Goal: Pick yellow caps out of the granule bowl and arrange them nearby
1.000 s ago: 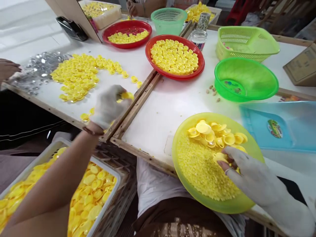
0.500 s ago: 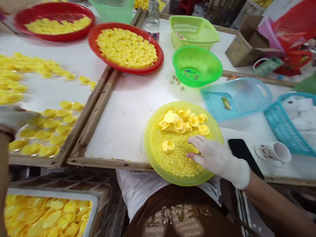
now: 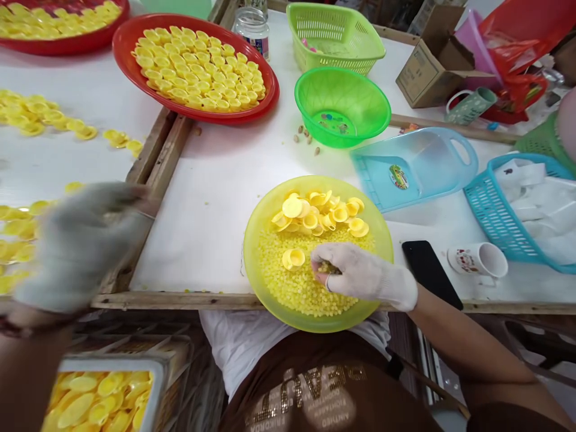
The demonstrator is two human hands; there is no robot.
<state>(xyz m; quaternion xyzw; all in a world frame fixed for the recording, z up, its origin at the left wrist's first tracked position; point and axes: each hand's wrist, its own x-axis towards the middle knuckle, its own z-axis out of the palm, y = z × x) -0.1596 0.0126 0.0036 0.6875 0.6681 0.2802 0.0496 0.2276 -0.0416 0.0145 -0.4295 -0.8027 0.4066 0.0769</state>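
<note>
My right hand (image 3: 355, 270), in a white glove with bare fingertips, is in the yellow bowl (image 3: 254, 240), its fingers curled round some of the yellow pellets (image 3: 279, 294). A loose yellow cup (image 3: 293, 259) lies on the pellets just left of my fingertips. More yellow cups (image 3: 310, 216) are heaped at the bowl's far side. My left hand (image 3: 90, 240), gloved too and smeared by motion, is over the wooden edge between the two table sections. Its fingers point right, and whether they hold anything cannot be made out.
Red trays (image 3: 274, 102) of yellow cups stand at the back left. Beyond the bowl are a green basin (image 3: 342, 99) and a blue scoop (image 3: 432, 174). A phone (image 3: 432, 273), a mug (image 3: 477, 261) and a blue basket (image 3: 499, 222) sit right. A crate (image 3: 157, 384) is below left.
My left hand has moved right, away from the yellow pieces on the left table. The fingers of my right hand, spread over the pellets before, have closed round some. The view has shifted slightly.
</note>
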